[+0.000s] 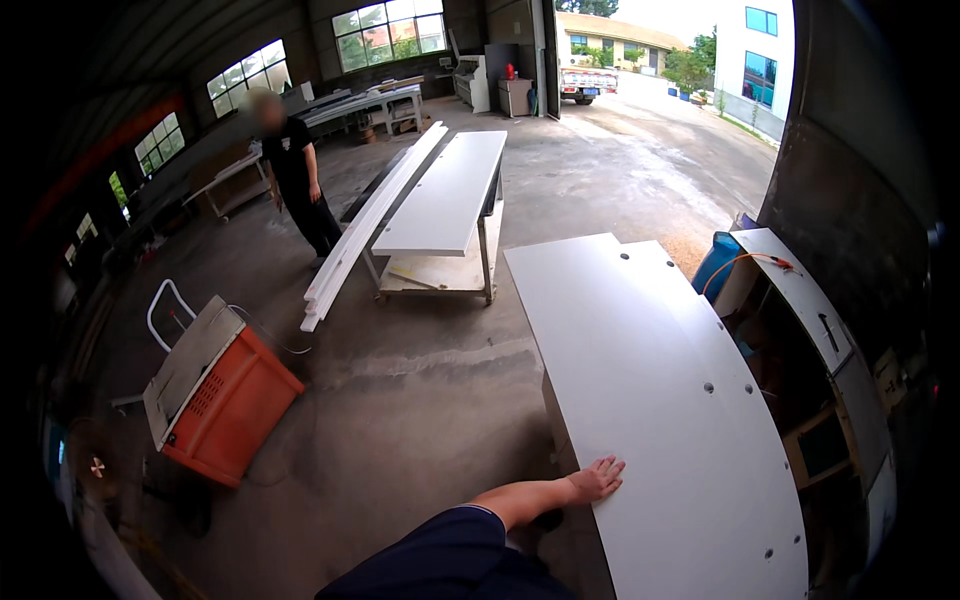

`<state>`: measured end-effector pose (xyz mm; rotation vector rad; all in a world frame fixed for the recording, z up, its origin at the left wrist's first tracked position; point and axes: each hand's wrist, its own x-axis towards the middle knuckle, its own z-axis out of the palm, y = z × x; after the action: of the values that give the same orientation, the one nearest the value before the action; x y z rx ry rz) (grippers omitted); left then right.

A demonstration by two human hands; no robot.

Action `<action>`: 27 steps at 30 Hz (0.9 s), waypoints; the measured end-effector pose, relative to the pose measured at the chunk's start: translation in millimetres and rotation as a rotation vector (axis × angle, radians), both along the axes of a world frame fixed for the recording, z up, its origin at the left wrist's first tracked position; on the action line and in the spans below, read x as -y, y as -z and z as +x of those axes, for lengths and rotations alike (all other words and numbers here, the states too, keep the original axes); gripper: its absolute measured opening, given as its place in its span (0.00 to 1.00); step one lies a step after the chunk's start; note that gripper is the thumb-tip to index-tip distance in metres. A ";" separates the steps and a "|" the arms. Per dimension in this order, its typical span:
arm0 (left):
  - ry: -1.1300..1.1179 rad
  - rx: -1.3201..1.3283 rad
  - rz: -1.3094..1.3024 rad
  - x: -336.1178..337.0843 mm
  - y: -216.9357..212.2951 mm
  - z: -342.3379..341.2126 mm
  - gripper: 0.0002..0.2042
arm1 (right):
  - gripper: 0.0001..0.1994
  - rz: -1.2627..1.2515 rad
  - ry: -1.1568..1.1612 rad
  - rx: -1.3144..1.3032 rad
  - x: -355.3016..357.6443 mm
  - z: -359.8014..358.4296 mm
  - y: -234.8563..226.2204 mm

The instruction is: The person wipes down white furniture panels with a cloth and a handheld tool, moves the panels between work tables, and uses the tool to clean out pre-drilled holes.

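Note:
My left hand [597, 480] lies flat, fingers spread, on the near left part of a large white panel [650, 370]. Its bare forearm comes out of a dark blue sleeve at the lower edge. The panel has a smooth top with several small dark round spots along its right side. Its far edge is stepped, so more than one board may lie there. What bears the panel is mostly hidden beneath it. My right hand does not show.
Left stands an orange bin-like cart [235, 405] with a white handle. Beyond it, a wheeled table [485, 270] bears a white board and long white strips; a person [290, 175] stands beside them. An open cabinet [830, 330] with an orange hose lines the right.

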<state>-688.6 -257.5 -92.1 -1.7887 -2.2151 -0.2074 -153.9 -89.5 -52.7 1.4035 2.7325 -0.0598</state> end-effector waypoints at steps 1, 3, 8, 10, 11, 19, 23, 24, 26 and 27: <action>0.002 -0.016 0.007 -0.6 2.3 -1.5 0.19 | 0.38 0.022 0.003 -0.028 -4.5 12.5 15.7; 0.014 -0.035 0.023 -8.5 -0.6 -1.0 0.19 | 0.37 0.053 0.023 -0.078 -1.8 29.0 30.2; 0.007 -0.039 -0.019 1.1 1.5 -0.7 0.19 | 0.32 -0.077 0.126 -0.125 10.3 12.6 3.6; 0.008 -0.065 -0.067 10.5 -7.0 -3.3 0.19 | 0.31 -0.154 0.130 -0.122 17.6 -11.6 -23.7; 0.012 -0.076 -0.066 10.6 -5.8 -4.1 0.19 | 0.31 -0.175 0.132 -0.115 18.4 -14.1 -28.6; 0.059 -0.092 -0.091 3.5 -15.8 -5.6 0.19 | 0.32 -0.076 0.051 -0.165 17.0 -19.4 -35.6; 0.105 -0.130 -0.101 1.0 -31.2 -7.9 0.19 | 0.34 -0.051 0.032 -0.120 5.9 -6.0 -38.5; 0.126 -0.131 -0.130 3.2 -57.0 -6.7 0.19 | 0.34 -0.051 0.006 -0.092 4.8 -0.3 -46.4; 0.186 -0.150 -0.166 20.4 -89.7 -17.1 0.19 | 0.35 -0.066 -0.090 -0.048 1.6 3.4 -76.9; 0.205 -0.155 -0.182 26.1 -107.0 -22.4 0.19 | 0.33 -0.093 -0.116 -0.030 1.5 4.6 -98.9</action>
<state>-711.1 -283.5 14.9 -2.0525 -1.9995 0.0915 -149.3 -91.0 46.2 1.2282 2.7900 -0.1998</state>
